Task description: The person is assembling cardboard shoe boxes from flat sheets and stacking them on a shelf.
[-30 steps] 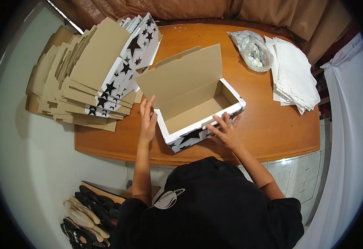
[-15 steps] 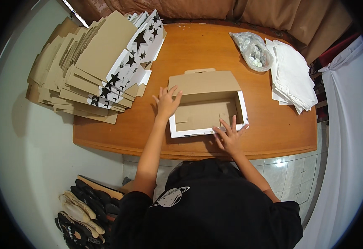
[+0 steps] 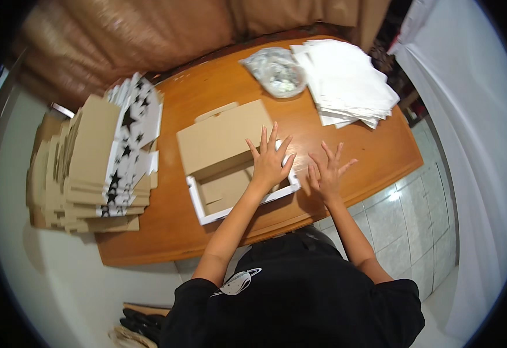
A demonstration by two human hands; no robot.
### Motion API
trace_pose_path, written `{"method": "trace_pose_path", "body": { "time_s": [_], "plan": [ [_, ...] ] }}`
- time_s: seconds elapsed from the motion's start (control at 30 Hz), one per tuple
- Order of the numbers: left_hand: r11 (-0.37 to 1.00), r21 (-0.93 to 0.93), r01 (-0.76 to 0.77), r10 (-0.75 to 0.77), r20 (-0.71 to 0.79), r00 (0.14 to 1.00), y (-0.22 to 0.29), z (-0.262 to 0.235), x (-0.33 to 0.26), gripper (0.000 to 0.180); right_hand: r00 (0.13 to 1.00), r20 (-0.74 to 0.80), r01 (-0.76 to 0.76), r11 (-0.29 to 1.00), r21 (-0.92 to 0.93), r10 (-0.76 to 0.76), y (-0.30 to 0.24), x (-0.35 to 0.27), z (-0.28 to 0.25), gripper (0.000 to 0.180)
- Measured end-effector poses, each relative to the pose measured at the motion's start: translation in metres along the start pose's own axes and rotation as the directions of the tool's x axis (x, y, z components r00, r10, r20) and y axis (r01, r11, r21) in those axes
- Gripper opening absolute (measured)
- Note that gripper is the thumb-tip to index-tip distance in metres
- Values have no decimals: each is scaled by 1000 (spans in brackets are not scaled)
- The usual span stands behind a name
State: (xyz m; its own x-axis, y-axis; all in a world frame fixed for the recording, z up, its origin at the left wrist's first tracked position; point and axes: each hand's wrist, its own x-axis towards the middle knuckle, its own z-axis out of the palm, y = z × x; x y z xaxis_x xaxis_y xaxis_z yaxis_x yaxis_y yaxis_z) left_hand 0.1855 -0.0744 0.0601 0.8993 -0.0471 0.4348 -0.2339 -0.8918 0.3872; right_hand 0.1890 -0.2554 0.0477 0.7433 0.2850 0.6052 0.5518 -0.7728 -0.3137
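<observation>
An opened cardboard box (image 3: 224, 138), brown inside with white edges, rests near the table's front edge, its lid tilted back. Over its right end is my left hand (image 3: 271, 161), fingers spread and holding nothing; whether it touches the box I cannot tell. My right hand (image 3: 326, 174) hovers just past the box's right side, its fingers apart and nothing in them. Part of the box's inside is hidden behind my left hand and forearm.
A tall pile of flattened cardboard boxes (image 3: 94, 148) with black stars stands at the left, by the wall. Toward the back are a clear plastic bag (image 3: 276, 72) of small items and a stack of white paper sheets (image 3: 346, 78). Shoes (image 3: 140, 325) lie on the floor, lower left.
The view has turned to the right. My left hand has gone from the box's left side to its right end, and my right hand has come off the front edge to the right.
</observation>
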Motion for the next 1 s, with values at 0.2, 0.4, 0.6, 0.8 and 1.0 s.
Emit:
{"method": "trace_pose_path", "body": {
  "time_s": [0.2,0.4,0.6,0.8,1.0],
  "plan": [
    [988,-37,-152,153,33,988,56,77,70,48,981,-140,-155,980,-125,137,103,19,-20,18],
    [975,3,-222,222,1,975,88,150,131,33,976,-114,-202,969,-141,187,190,35,-31,14],
    [983,21,-182,180,63,982,99,213,205,33,987,-35,-157,988,-15,156,244,62,-17,14],
    [965,88,-247,233,145,962,114,250,243,64,991,-49,-122,991,58,124,285,87,-5,16],
    [978,-178,-107,143,206,968,112,251,249,15,985,-25,-166,981,98,169,313,89,-12,21]
  ]
}}
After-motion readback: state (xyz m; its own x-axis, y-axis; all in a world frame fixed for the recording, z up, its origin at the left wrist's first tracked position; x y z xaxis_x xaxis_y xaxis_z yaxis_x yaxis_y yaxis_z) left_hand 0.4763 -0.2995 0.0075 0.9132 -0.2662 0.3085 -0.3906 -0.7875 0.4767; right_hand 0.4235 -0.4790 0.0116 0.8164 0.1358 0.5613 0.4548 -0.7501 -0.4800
